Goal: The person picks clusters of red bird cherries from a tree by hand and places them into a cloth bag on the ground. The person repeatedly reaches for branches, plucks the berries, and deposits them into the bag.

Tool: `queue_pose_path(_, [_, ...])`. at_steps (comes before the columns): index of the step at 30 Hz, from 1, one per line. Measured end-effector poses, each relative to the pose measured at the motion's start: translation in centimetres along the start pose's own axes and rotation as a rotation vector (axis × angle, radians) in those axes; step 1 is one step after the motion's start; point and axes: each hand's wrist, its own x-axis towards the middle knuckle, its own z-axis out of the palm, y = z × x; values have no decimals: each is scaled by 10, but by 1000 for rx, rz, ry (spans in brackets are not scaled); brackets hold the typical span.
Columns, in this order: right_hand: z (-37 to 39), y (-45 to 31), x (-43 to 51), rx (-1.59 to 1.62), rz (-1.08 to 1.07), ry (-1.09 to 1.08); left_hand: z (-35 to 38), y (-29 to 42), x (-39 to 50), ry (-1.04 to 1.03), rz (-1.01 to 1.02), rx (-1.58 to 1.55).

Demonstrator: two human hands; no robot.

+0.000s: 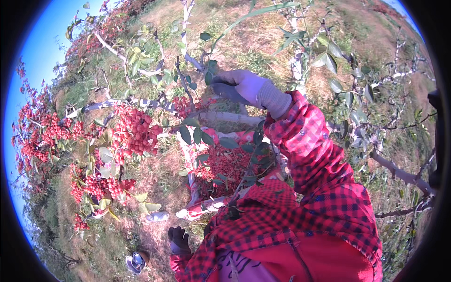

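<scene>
My right hand (239, 87), in a pale glove with grey finger areas, reaches out among the branches. Its fingers are curled, and whether anything is between them is hidden. Just below it, a small cluster of red berries (183, 106) sits by a pale branch (229, 117). Down at the lower left, my left hand (179, 240) wears a dark glove and hangs near my side, fingers loosely bent, with nothing visible in it. Between my arms a container lined with red-and-white patterned cloth (190, 183) holds a heap of picked red berries (229, 164), partly covered by leaves.
Large berry clusters, resembling Sichuan pepper (135, 132), hang at the left, with more (102, 187) lower down. Bare branches (401, 172) cross the right side. A pale object (157, 216) and a dark rounded vessel (137, 261) lie on the grassy ground.
</scene>
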Motion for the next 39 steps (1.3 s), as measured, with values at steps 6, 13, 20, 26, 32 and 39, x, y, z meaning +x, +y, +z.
queue_pose_path(6, [7,18,30,192,185,-414,69,30,-34,-118,89,95])
queue_pose_path(13, [22,30,46,-14,-24,-291,80,7,-47,-55,1,76])
queue_pose_path(20, [6,18,40,70,-39,-328,62,-21,-44,-82,-84,35])
queue_pose_path(26, [0,8,56,191,-42,-678,58,-9,-36,-98,-45,138])
queue_pose_path(32, [4,9,58,-109,-186,-550,85,9,-43,-123,-103,71])
queue_pose_path(39, [10,24,27,-154,-117,-290,77,3,-35,-33,-146,76])
